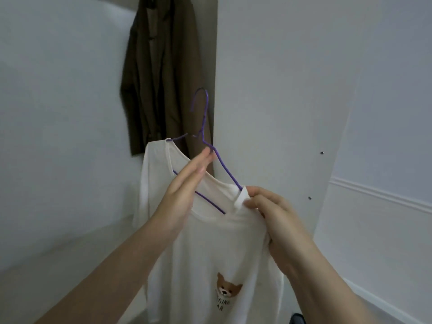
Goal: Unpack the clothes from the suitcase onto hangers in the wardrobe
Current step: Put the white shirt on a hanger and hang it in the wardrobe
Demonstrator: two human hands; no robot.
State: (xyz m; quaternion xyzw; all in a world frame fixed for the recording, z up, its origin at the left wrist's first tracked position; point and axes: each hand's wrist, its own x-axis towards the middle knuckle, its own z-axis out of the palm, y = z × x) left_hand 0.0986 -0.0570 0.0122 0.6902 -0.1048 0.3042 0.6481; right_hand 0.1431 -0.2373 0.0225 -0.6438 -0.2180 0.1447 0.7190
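**White top nearly seated on its hanger, not yet on the rail**

A brown jacket point(161, 73) already hung at the far side, up in the wardrobe point(280, 90), so at least one garment looked done. The piece in hand was a white top point(210, 249) with a bear print, held up in the middle of the view in front of the wardrobe's pale panels.

A purple wire hanger point(211, 155) was threaded through its neckline: the far-left shoulder of the top lay draped over one arm of the hanger, while on the near-right the wire arm ran bare down to the collar edge, where the fabric was folded back.

The left hand point(187, 183) had its fingers straight and together, their tips touching the hanger's right arm just below the hook. The right hand point(268, 211) pinched the folded collar edge and shoulder fabric between thumb and fingers.

By my reading, the right shoulder wanted pulling over the wire, then the hook carrying up to the rail, which was out of view. The suitcase was not in view, so how many clothes were left could not be told.
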